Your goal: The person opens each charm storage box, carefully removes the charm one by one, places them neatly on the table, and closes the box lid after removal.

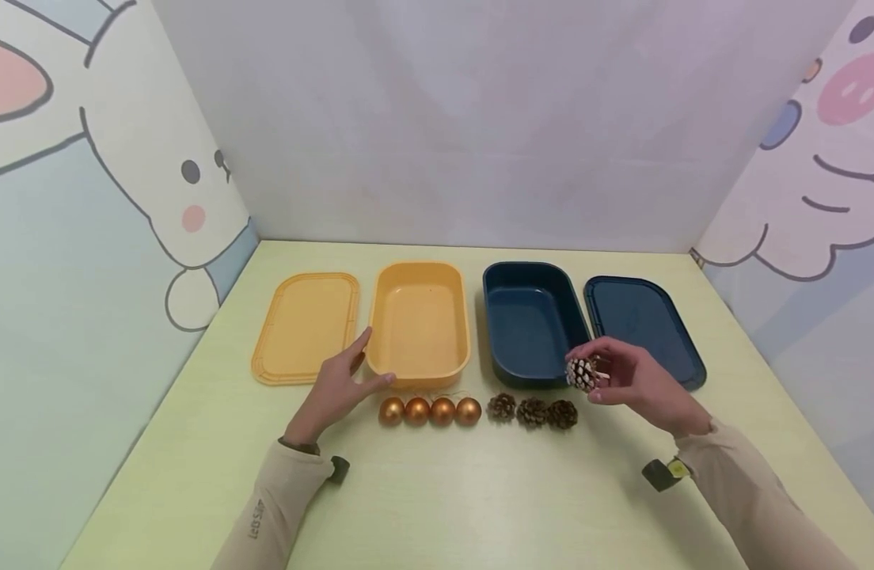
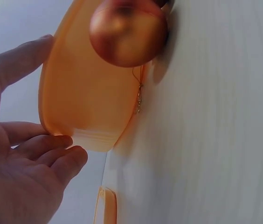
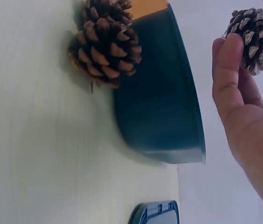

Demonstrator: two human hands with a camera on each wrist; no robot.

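Observation:
My right hand (image 1: 625, 380) pinches a white-tipped pine cone (image 1: 583, 374) between thumb and fingers, raised over the near right corner of the dark blue box (image 1: 530, 324). In the right wrist view that pine cone (image 3: 255, 41) is well off the table. My left hand (image 1: 340, 388) rests at the near left corner of the yellow box (image 1: 420, 374), thumb and fingers spread along its rim (image 2: 47, 93). A row of several copper-coloured balls (image 1: 442, 411) lies in front of the yellow box. Three pine cones (image 1: 532, 412) lie before the blue box.
A yellow lid (image 1: 309, 326) lies flat left of the yellow box, and a dark blue lid (image 1: 644, 324) right of the blue box. Both boxes stand uncovered on the pale table (image 1: 465, 491). A white wall (image 1: 473, 142) rises behind, with cartoon-printed panels at both sides.

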